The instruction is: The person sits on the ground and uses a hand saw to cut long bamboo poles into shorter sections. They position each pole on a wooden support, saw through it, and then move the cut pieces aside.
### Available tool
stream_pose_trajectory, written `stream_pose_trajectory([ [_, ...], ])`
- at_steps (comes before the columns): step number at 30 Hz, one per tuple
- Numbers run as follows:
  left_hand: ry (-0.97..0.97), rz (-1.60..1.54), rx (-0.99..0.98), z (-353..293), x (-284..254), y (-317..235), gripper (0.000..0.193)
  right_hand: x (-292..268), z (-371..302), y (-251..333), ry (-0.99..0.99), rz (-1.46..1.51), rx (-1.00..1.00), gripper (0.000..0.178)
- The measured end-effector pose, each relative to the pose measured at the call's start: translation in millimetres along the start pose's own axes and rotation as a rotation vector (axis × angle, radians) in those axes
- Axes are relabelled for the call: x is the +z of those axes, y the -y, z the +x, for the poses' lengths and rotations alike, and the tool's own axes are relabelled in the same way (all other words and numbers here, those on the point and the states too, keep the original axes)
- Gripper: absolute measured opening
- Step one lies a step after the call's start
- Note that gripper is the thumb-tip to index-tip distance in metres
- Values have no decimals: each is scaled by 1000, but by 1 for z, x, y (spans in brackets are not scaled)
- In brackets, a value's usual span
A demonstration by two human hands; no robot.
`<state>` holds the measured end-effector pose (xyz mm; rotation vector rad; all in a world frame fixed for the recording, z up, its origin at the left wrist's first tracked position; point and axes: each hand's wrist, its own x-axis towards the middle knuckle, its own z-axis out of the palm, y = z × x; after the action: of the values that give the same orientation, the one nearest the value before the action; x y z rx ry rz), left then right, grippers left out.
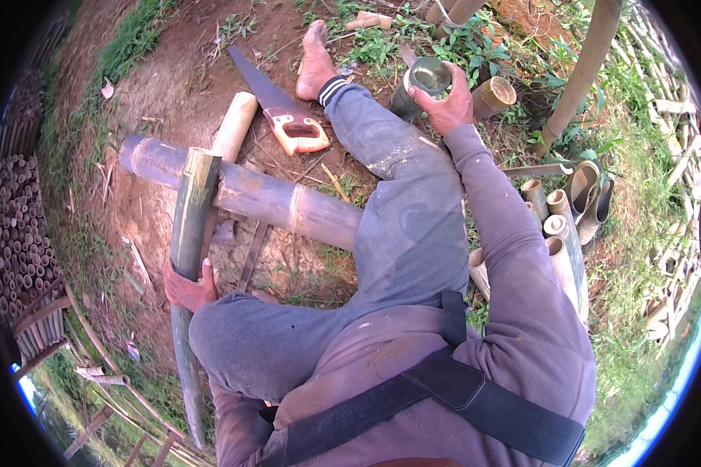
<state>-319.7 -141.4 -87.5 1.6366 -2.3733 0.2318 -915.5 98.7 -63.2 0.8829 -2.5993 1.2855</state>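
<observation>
My left hand [191,289] is wrapped round a long green bamboo pole [194,222], which crosses over a thick, brownish-grey bamboo log [261,201]. A paler bamboo piece [235,128] sticks out behind the pole's upper end. Out to the right, beyond my bent knee, my right hand [449,105] grips the rim of a short green bamboo tube [407,101] with a hollow, open end. A hand saw [276,105] with a wooden handle lies on the soil near my bare foot, its blade pointing away to the left.
Cut bamboo sections [555,226] lie on the grass by my right arm, and another short piece [494,95] stands near my right hand. A slanting bamboo post [580,86] rises at the upper right. Many stacked bamboo ends [23,233] fill the far left.
</observation>
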Motion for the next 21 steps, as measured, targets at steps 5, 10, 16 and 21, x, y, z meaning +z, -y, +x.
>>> stream_pose_trajectory([
  [5,-15,-10,-8,-3,-3,-3,99,-11,2,7,129,29,140,84],
  [10,-19,-14,-12,4,-2,-8,99,-11,14,3,3,23,82,84],
  [16,-19,7,-19,0,-1,-4,99,-45,54,-52,-519,-118,375,87],
  [21,-31,-1,10,4,7,-4,102,-78,65,-121,-472,-317,760,93],
])
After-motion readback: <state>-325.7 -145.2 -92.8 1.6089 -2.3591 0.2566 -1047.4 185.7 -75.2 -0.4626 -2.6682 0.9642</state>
